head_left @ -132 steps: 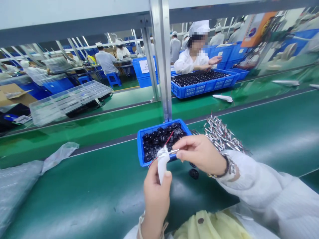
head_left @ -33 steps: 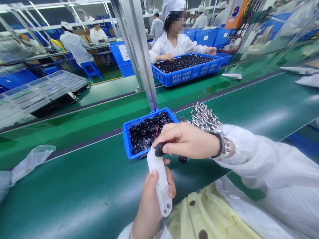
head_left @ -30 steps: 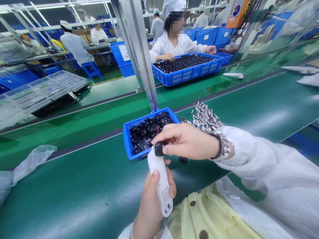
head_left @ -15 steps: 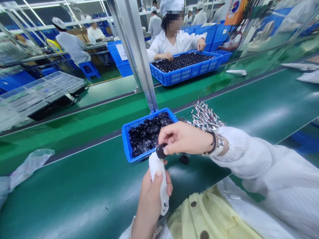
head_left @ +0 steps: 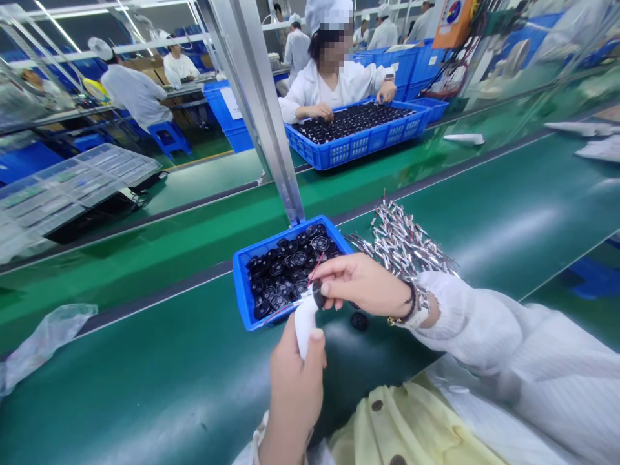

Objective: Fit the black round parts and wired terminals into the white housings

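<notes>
My left hand (head_left: 296, 374) is closed around a white plastic handle-shaped housing (head_left: 305, 323), held upright above the green bench. My right hand (head_left: 361, 284) pinches a round black plastic part (head_left: 318, 294) at the housing's top end. A thin red wire (head_left: 316, 268) sticks up by my right fingertips, and another slants down to the left from the housing's top. Just behind my hands is a small blue tray (head_left: 242, 284) full of black round parts (head_left: 285, 265). One loose black part (head_left: 359, 321) lies on the bench below my right hand.
A pile of silvery pieces with wires (head_left: 407, 239) lies right of the tray. A metal post (head_left: 276, 129) rises behind it. Across the bench, a co-worker (head_left: 329, 77) reaches into a large blue crate (head_left: 339, 155). A clear plastic bag (head_left: 53, 339) lies at left.
The white housing has turned in my left hand, so its lower end with holes is now hidden. Red wires have come into view at its top. My right hand has dropped slightly.
</notes>
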The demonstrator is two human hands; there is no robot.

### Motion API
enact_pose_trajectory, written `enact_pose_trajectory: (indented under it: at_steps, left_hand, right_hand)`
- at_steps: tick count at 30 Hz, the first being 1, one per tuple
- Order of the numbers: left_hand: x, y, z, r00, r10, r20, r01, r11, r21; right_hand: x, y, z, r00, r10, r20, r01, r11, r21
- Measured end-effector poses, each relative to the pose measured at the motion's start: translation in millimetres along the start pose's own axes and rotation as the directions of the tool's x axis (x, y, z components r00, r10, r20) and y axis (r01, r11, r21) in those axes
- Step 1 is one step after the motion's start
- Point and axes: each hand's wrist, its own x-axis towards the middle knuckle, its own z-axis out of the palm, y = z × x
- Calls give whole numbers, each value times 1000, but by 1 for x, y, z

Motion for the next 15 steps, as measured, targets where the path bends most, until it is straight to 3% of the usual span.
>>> enact_pose_trajectory:
  at_steps: [4,8,12,15]
  left_hand:
    - [14,-2,-1,975,210,-74,-165,904,395]
    - [29,-10,-1,903,429,23,-308,609,731]
    - [46,-4,6,792,578,197,-456,344,821]
    - [57,6,17,754,599,270,-525,302,796]
  right_hand:
    - [-8,-12,-8,998,20,-59,-30,986,-161]
    - [-14,-21,-25,999,32,-4,-32,968,-248]
    - [-17,-20,-40,995,73,-72,-95,922,-377]
    - [-23,-18,-55,979,191,-78,-206,923,-326]
